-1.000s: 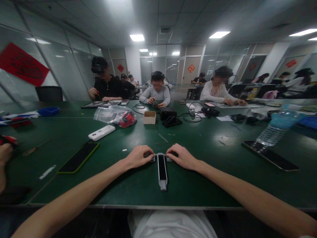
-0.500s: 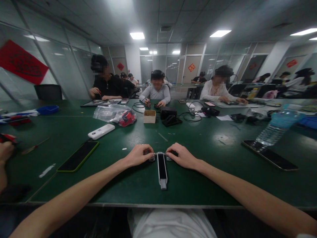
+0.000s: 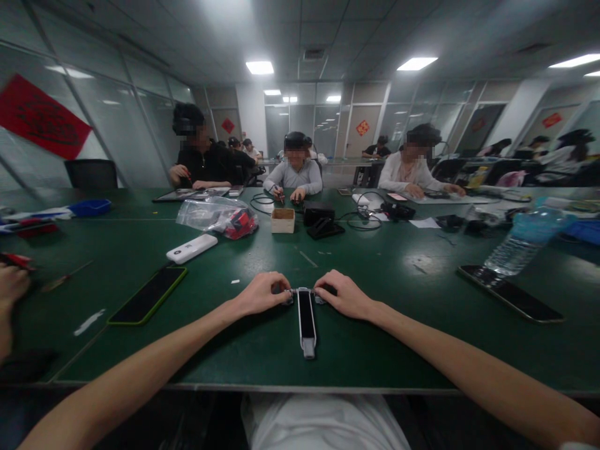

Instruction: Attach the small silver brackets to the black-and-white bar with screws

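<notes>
A narrow white-rimmed device (image 3: 307,319) with a black face and a grey tip lies lengthwise on the green table (image 3: 375,356) in front of me. My left hand (image 3: 265,292) is at the left of its far end, thumb and fingers closed in a pinch. Mirroring it on the right, my right hand (image 3: 343,294) is also pinched. Small greyish, partly see-through bits show under the fingertips of both hands, beside the device. Their kind is too small to make out, and the fingers partly hide them.
To the left lie a green-edged phone (image 3: 147,297) and a white handheld device (image 3: 192,249). Ahead are a plastic bag (image 3: 215,215), a small box (image 3: 283,221) and a black stand (image 3: 323,222). A water bottle (image 3: 522,240) and another phone (image 3: 510,294) are right. A co-worker's hand (image 3: 13,282) is far left.
Both my hands and the narrow device stay in place. The co-worker's hand at the far left has shifted slightly, and the person opposite has moved a hand a little.
</notes>
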The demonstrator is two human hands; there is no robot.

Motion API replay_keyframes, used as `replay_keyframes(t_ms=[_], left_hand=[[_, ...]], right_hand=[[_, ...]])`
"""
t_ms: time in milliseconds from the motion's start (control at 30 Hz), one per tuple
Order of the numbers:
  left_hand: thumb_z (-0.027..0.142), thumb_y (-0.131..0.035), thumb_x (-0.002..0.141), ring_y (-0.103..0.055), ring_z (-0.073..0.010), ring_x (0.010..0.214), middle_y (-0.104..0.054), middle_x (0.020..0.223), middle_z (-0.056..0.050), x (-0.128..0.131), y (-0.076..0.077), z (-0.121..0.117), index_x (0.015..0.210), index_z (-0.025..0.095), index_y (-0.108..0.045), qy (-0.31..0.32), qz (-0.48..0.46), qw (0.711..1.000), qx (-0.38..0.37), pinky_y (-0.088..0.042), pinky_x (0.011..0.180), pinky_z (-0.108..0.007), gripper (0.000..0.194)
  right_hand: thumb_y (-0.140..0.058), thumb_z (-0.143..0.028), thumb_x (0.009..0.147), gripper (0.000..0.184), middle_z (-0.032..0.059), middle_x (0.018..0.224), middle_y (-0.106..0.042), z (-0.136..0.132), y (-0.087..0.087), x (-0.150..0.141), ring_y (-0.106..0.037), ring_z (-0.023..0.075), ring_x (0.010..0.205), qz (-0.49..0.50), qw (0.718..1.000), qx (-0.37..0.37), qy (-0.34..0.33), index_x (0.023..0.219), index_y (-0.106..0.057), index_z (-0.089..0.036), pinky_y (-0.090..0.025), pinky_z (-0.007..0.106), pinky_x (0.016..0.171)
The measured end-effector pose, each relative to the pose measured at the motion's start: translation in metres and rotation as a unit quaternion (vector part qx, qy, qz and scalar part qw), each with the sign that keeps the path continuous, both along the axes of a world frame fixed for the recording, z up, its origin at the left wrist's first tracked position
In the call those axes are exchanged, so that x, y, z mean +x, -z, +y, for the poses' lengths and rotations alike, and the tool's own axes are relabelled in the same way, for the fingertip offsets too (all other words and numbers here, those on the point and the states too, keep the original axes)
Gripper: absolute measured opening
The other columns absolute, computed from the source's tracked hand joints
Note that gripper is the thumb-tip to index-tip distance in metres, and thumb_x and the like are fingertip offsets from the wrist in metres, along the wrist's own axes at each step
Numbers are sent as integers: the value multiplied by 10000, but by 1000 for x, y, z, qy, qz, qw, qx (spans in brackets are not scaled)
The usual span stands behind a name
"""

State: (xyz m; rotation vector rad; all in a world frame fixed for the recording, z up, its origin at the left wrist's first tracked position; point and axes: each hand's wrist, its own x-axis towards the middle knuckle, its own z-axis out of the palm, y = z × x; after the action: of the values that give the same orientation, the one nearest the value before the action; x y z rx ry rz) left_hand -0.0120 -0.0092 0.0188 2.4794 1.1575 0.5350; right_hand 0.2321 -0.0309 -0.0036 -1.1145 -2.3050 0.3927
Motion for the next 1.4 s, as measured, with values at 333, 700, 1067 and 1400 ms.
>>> replay_keyframes(t_ms=[333, 700, 1067, 1400], left_hand=[[189, -510, 791, -557, -136, 628, -650, 727, -6, 1, 1, 0, 807, 161, -685, -6, -1, 1000, 18, -412, 591, -222, 178], [158, -474, 814, -553, -128, 634, -639, 727, -16, 1, 6, 1, 783, 147, -666, -5, 6, 999, 48, -398, 600, -215, 195], [167, -458, 845, -539, -125, 630, -618, 741, -16, -3, 11, 4, 807, 149, -641, -15, -85, 990, 115, -395, 607, -229, 188], [147, -455, 853, -539, -130, 641, -597, 737, -19, -8, 16, 9, 825, 154, -615, -9, -97, 979, 181, -414, 631, -239, 163]], right_hand=[[-505, -285, 897, 171, 57, 894, -636, 0, 0, 0, -541, 180, 825, -2, 1000, -4, 1, 921, -637, -178, -441, 332, 735], [-507, -263, 893, 151, 53, 893, -638, 1, 2, -1, -540, 175, 838, -1, 1000, 6, 13, 910, -627, -173, -446, 328, 763], [-413, -442, 923, 325, 38, 809, -635, -24, -25, -21, -581, 157, 692, -35, 994, -54, 89, 1074, -508, -170, -429, 278, 645], [-555, -429, 769, 379, 101, 861, -653, -19, -36, -64, -632, 268, 729, -257, 960, -52, 101, 1041, -477, -176, -406, 288, 563]])
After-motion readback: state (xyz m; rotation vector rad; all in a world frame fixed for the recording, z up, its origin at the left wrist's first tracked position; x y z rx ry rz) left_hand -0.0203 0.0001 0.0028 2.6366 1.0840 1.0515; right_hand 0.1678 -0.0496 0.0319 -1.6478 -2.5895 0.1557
